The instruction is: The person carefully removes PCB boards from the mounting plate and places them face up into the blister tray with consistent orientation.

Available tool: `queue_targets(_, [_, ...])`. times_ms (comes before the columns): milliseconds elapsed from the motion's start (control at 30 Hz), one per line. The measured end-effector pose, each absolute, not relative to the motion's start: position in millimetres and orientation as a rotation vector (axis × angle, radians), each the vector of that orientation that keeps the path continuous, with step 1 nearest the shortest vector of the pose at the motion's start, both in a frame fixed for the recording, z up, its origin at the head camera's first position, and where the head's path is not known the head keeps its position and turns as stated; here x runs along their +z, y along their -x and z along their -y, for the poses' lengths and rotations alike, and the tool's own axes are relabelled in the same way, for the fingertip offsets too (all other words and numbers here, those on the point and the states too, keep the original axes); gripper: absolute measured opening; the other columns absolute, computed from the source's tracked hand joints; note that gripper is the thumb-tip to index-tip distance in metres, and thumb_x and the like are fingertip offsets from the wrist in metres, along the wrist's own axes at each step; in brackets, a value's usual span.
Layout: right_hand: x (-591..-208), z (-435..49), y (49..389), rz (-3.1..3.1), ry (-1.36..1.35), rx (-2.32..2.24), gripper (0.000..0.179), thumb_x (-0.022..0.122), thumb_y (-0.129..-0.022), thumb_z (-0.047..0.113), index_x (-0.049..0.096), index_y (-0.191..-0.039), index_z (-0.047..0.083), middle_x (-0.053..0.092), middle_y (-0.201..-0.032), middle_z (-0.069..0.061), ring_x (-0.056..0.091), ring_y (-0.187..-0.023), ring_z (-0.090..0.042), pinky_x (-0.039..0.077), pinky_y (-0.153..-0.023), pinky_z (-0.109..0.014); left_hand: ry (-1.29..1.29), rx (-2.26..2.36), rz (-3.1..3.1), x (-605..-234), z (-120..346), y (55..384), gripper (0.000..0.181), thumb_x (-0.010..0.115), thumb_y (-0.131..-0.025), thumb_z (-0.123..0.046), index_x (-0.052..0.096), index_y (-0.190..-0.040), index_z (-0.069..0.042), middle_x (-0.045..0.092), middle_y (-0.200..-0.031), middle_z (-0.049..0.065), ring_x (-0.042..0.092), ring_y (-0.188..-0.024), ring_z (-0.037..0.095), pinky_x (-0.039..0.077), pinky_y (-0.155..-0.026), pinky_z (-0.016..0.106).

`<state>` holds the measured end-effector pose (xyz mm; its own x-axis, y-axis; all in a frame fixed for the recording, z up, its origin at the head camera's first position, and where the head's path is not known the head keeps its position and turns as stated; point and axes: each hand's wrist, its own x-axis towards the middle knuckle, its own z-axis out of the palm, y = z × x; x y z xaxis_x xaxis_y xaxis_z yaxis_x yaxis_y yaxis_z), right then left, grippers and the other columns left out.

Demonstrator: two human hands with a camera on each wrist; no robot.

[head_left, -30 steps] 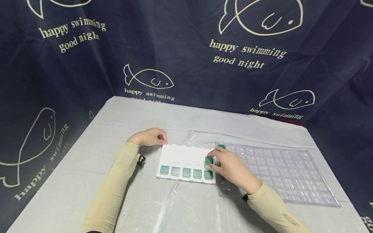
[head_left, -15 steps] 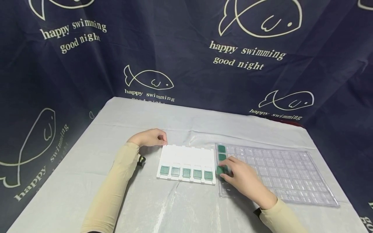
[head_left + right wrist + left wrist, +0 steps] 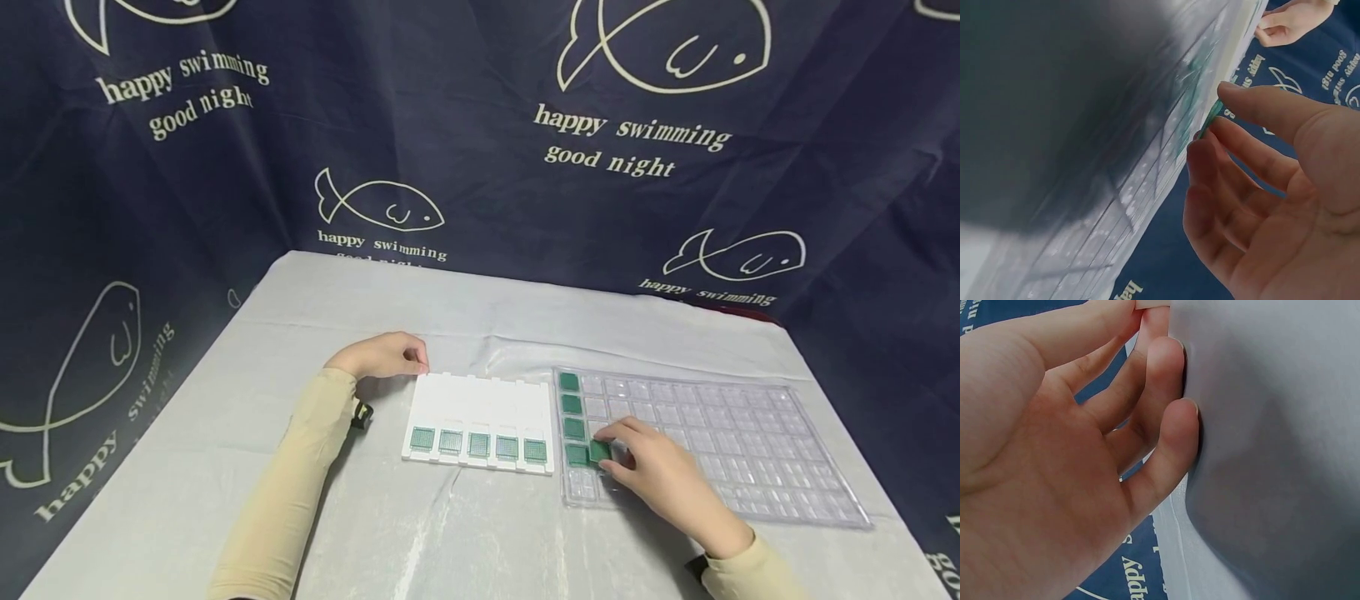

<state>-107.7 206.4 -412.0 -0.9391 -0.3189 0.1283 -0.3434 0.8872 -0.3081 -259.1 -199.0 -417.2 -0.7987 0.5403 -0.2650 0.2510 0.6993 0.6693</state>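
My left hand [image 3: 386,354] pinches the far left corner of a white slotted tray [image 3: 480,400] between thumb and fingers; the left wrist view shows a white edge [image 3: 1152,303] at the fingertips. Along the tray's near row lie several green perfboards [image 3: 479,445]. To its right is a clear plastic compartment tray [image 3: 720,425], with several green boards [image 3: 572,403] down its leftmost column. My right hand [image 3: 663,471] pinches another small green perfboard [image 3: 599,451] by its edges, low over the second column. The right wrist view shows that board [image 3: 1211,117] edge-on between thumb and fingertips.
A pale cloth [image 3: 360,517] covers the table under both trays. Dark blue curtains [image 3: 480,125] with fish prints stand behind and at the sides. A bit of something red [image 3: 750,315] shows at the table's back right edge.
My right hand has carried the green perfboard from over the white tray rightward to the clear tray's second column. The left hand has stayed at the white tray's corner.
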Motion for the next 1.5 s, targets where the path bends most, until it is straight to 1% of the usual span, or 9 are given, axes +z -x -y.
queue_targets(233, [-415.2, -214.4, 105.9, 3.010, -0.507, 0.451, 0.030, 0.085, -0.079, 0.018, 0.072, -0.106, 0.020, 0.065, -0.098, 0.009, 0.046, -0.068, 0.000, 0.037, -0.057, -0.021, -0.593, 0.879, -2.457, -417.3, 199.6, 259.5, 0.009, 0.064, -0.099, -0.018, 0.071, -0.098, -0.013, 0.070, -0.112, 0.005, 0.059, -0.112, 0.024, 0.042, -0.109, 0.050])
queue_targets(567, [-418.9, -214.5, 107.4, 3.020, -0.515, 0.443, 0.029, 0.086, -0.080, 0.021, 0.072, -0.106, 0.023, 0.061, -0.092, 0.013, 0.042, -0.067, 0.002, 0.034, -0.055, -0.021, -0.587, 0.873, -2.459, -418.9, 199.9, 260.7, 0.009, 0.065, -0.098, -0.019, 0.072, -0.098, -0.013, 0.070, -0.111, 0.004, 0.059, -0.111, 0.023, 0.042, -0.109, 0.049])
queue_targets(833, [-419.8, -213.8, 108.6, 3.014, -0.523, 0.438, 0.029, 0.085, -0.080, 0.019, 0.072, -0.107, 0.020, 0.064, -0.097, 0.009, 0.041, -0.066, 0.004, 0.034, -0.055, -0.021, -0.584, 0.869, -2.458, -418.3, 199.7, 262.8, 0.008, 0.064, -0.099, -0.019, 0.071, -0.098, -0.014, 0.070, -0.116, 0.005, 0.059, -0.118, 0.026, 0.040, -0.113, 0.052])
queue_targets(1033, [-419.0, -212.5, 109.7, 3.035, -0.501, 0.429, 0.029, 0.084, -0.081, 0.020, 0.072, -0.107, 0.020, 0.063, -0.097, 0.009, 0.040, -0.065, 0.004, 0.034, -0.055, -0.020, -0.597, 0.879, -2.459, -417.0, 199.7, 263.5, 0.009, 0.064, -0.099, -0.018, 0.071, -0.098, -0.013, 0.070, -0.115, 0.006, 0.059, -0.117, 0.027, 0.040, -0.112, 0.053])
queue_targets(1267, [-419.5, -209.4, 103.0, 3.001, -0.537, 0.393, 0.030, 0.086, -0.078, 0.022, 0.073, -0.106, 0.022, 0.068, -0.103, 0.010, 0.045, -0.069, 0.002, 0.038, -0.057, -0.022, -0.600, 0.879, -2.460, -419.8, 200.1, 264.2, 0.009, 0.064, -0.099, -0.018, 0.071, -0.098, -0.013, 0.070, -0.115, 0.005, 0.059, -0.117, 0.026, 0.040, -0.112, 0.052])
queue_targets(1433, [-419.9, -201.4, 93.9, 2.966, -0.550, 0.390, 0.032, 0.088, -0.077, 0.022, 0.073, -0.105, 0.023, 0.069, -0.103, 0.012, 0.048, -0.071, 0.001, 0.042, -0.060, -0.023, -0.604, 0.879, -2.462, -419.4, 200.9, 263.1, 0.009, 0.064, -0.099, -0.018, 0.071, -0.098, -0.012, 0.070, -0.114, 0.006, 0.059, -0.116, 0.026, 0.040, -0.112, 0.052])
queue_targets(1500, [-420.8, -197.3, 89.5, 2.962, -0.573, 0.395, 0.032, 0.088, -0.076, 0.022, 0.073, -0.104, 0.023, 0.069, -0.103, 0.012, 0.047, -0.070, 0.002, 0.041, -0.058, -0.022, -0.603, 0.881, -2.458, -419.0, 201.0, 262.3, 0.009, 0.064, -0.099, -0.018, 0.071, -0.098, -0.012, 0.070, -0.113, 0.006, 0.059, -0.115, 0.026, 0.040, -0.112, 0.052])
